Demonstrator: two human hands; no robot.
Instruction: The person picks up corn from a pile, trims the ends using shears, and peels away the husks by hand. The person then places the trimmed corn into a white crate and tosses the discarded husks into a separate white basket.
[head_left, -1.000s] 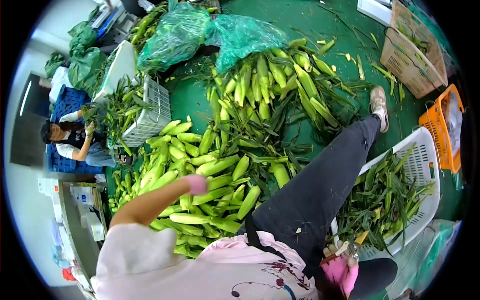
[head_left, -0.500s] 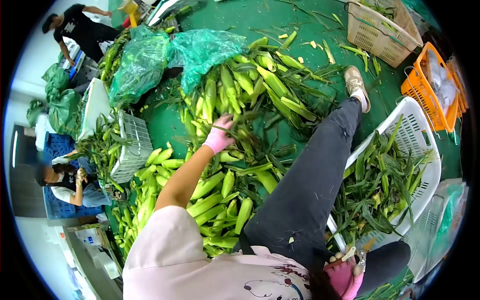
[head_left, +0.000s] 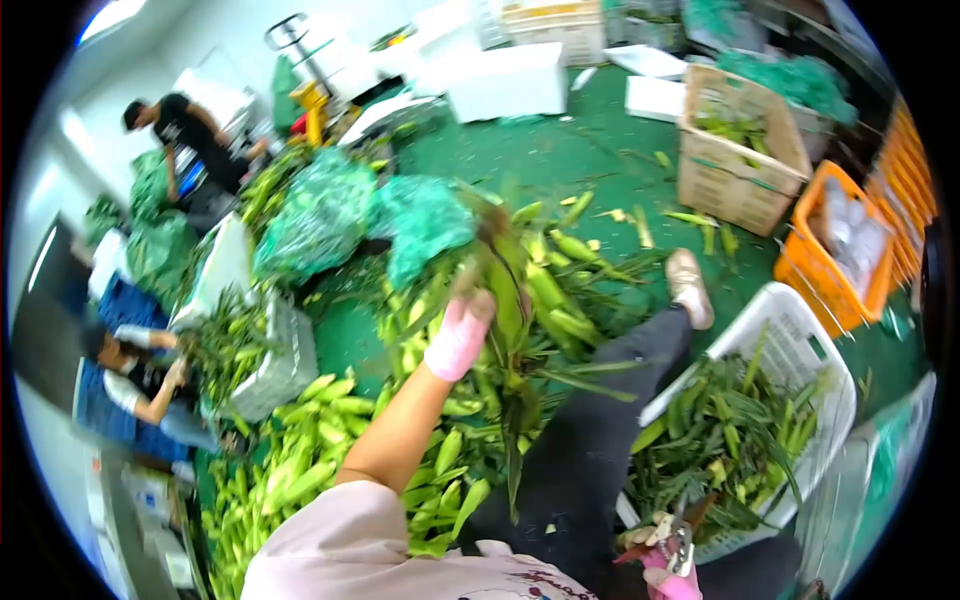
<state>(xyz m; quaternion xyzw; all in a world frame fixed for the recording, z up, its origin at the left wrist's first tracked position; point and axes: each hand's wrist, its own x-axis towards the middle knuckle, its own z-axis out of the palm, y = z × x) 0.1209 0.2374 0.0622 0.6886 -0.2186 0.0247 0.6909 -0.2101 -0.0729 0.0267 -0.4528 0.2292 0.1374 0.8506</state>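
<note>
My left hand (head_left: pixel 464 330), in a pink fingerless-looking glove, is closed around an ear of corn (head_left: pixel 508 290) in its green husk. The ear is raised above the pile, its long leaves hanging down, slightly blurred. Low on the right, my right hand (head_left: pixel 668 575), also pink-gloved, grips a pair of pruning shears (head_left: pixel 683 548) near my leg; its fingers partly show. Unhusked corn (head_left: pixel 560 290) with leaves lies heaped beyond my left hand. Trimmed pale-green ears (head_left: pixel 300 465) are piled to my left.
A white basket (head_left: pixel 835 385) of cut leaves stands at my right. Beyond it are an orange crate (head_left: pixel 800 265) and a beige crate (head_left: pixel 735 190). Green plastic bags (head_left: pixel 315 215) lie behind the corn. Two other people work at left, near a grey-white crate (head_left: pixel 290 350).
My left hand has gone from reaching into the heap to holding up an ear of corn. The view has tilted upward, showing more of the room. The shears remain in my right hand.
</note>
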